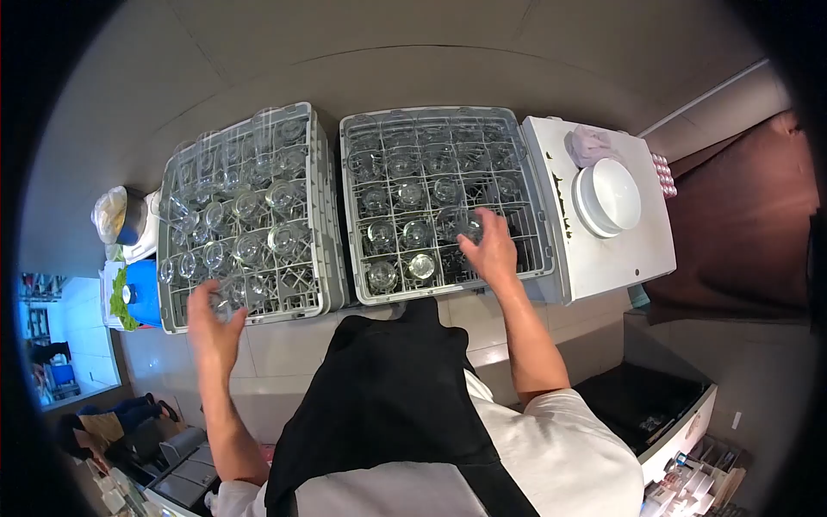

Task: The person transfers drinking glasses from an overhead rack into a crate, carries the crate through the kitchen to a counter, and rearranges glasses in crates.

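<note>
Two grey dish racks with square compartments stand side by side. The left rack (320, 258) holds several clear drinking glasses, taller ones at the back. My left hand (214, 332) reaches over its front edge, thumb and fingers curled round a clear glass (226, 303). In the right rack (543, 224) several glasses sit in the compartments, many of them in the left and back rows. My right hand (495, 254) is over the right half of this rack, fingers closed about a clear glass (470, 226). The glass is partly covered by the fingers, and its base is hard to make out.
Right of the racks is a white surface (620, 258) with a white bowl (615, 195) and a crumpled cloth (591, 146). A metal pot (131, 220) and a blue container (142, 291) stand at left. A person (121, 418) is at the lower left.
</note>
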{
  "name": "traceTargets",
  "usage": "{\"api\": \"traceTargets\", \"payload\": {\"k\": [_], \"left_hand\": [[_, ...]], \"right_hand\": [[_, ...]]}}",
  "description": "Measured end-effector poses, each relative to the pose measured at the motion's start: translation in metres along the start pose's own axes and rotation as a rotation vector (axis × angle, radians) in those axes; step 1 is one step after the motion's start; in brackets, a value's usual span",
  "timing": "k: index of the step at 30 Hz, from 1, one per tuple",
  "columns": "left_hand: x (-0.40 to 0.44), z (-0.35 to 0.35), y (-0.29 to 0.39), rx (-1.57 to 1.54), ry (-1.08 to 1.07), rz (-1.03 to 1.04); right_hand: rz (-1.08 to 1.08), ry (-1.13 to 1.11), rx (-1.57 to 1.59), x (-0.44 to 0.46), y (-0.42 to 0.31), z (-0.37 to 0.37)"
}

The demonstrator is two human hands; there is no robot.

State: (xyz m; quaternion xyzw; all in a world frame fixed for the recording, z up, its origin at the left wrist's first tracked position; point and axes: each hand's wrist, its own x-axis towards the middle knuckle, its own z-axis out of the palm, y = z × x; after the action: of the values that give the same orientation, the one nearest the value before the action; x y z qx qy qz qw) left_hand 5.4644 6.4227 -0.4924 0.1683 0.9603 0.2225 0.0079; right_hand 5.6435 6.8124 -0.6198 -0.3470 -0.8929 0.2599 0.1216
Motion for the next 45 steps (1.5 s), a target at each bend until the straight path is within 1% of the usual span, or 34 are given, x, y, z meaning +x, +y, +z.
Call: {"api": "traceTargets", "payload": {"k": [4,6,7,8,9,11,12,13,15,17,19,21,22,24,25,26,27,28,29,30,31,34,37,38,39,41,43,44,45], "left_hand": [[-0.008,-0.031,0.015,-0.081,0.124,-0.02],[-0.011,-0.036,0.022,-0.176,0.132,0.029],[-0.013,-0.041,0.024,-0.197,0.154,0.035],[-0.017,-0.043,0.028,-0.18,0.149,0.034],[-0.02,-0.042,0.035,-0.172,0.144,0.035],[-0.026,-0.04,0.045,-0.159,0.11,0.11],[-0.03,-0.033,0.049,-0.243,0.101,0.123],[-0.034,-0.025,0.056,-0.331,0.088,0.144],[-0.038,-0.008,0.073,-0.376,0.032,0.148],[-0.042,0.007,0.091,-0.408,-0.05,0.18],[-0.044,0.029,0.111,-0.404,-0.163,0.161],[-0.047,0.051,0.127,-0.499,-0.29,0.145],[-0.047,0.059,0.134,-0.452,-0.351,0.148],[-0.047,0.074,0.145,-0.463,-0.439,0.148],[-0.047,0.078,0.151,-0.474,-0.479,0.151],[-0.046,0.087,0.153,-0.444,-0.458,0.179],[-0.045,0.101,0.154,-0.435,-0.45,0.226],[-0.044,0.115,0.153,-0.496,-0.395,0.283],[-0.038,0.126,0.152,-0.463,-0.395,0.363],[-0.036,0.134,0.16,-0.395,-0.39,0.339],[-0.033,0.141,0.167,-0.391,-0.396,0.294],[-0.024,0.162,0.18,-0.413,-0.41,0.354],[-0.022,0.183,0.191,-0.398,-0.458,0.428],[-0.022,0.192,0.194,-0.377,-0.471,0.45],[-0.02,0.197,0.198,-0.357,-0.481,0.473],[-0.018,0.203,0.205,-0.304,-0.568,0.505],[-0.022,0.213,0.209,-0.254,-0.62,0.518],[-0.024,0.228,0.202,-0.26,-0.548,0.611],[-0.025,0.232,0.204,-0.24,-0.551,0.631]], "right_hand": [[0.037,-0.15,-0.139,0.015,-0.005,0.008],[0.042,-0.222,-0.206,0.027,-0.005,0.009],[-0.066,-0.199,-0.223,0.033,0.008,0.022],[-0.046,-0.292,-0.221,0.041,0.013,0.028],[-0.035,-0.295,-0.228,0.042,0.01,0.03],[-0.049,-0.352,-0.247,0.043,0.01,0.036],[-0.01,-0.381,-0.273,0.044,0.01,0.042],[-0.016,-0.393,-0.28,0.045,0.014,0.047],[-0.014,-0.413,-0.3,0.047,0.021,0.056],[-0.016,-0.479,-0.318,0.053,0.022,0.059],[-0.034,-0.524,-0.358,0.059,0.024,0.063],[-0.07,-0.549,-0.416,0.064,0.029,0.068],[-0.07,-0.594,-0.435,0.066,0.029,0.069],[-0.063,-0.686,-0.475,0.074,0.03,0.07],[-0.102,-0.657,-0.414,0.075,0.032,0.074],[-0.117,-0.619,-0.368,0.074,0.039,0.075],[-0.148,-0.534,-0.281,0.071,0.046,0.073],[-0.159,-0.474,-0.195,0.069,0.055,0.07],[-0.203,-0.372,-0.101,0.069,0.079,0.08],[-0.061,-0.375,-0.002,0.062,0.069,0.055],[0.062,-0.372,0.114,0.057,0.059,0.034],[0.097,-0.227,0.239,0.042,0.096,0.013],[0.204,-0.163,0.287,0.022,0.12,-0.009],[0.29,-0.174,0.317,0.015,0.127,-0.013],[0.263,-0.146,0.302,0.009,0.133,-0.017],[0.208,-0.089,0.271,-0.003,0.143,-0.023],[0.249,-0.098,0.305,-0.012,0.143,-0.028],[0.26,-0.095,0.321,-0.016,0.143,-0.029],[0.27,-0.092,0.337,-0.02,0.144,-0.029]]}}
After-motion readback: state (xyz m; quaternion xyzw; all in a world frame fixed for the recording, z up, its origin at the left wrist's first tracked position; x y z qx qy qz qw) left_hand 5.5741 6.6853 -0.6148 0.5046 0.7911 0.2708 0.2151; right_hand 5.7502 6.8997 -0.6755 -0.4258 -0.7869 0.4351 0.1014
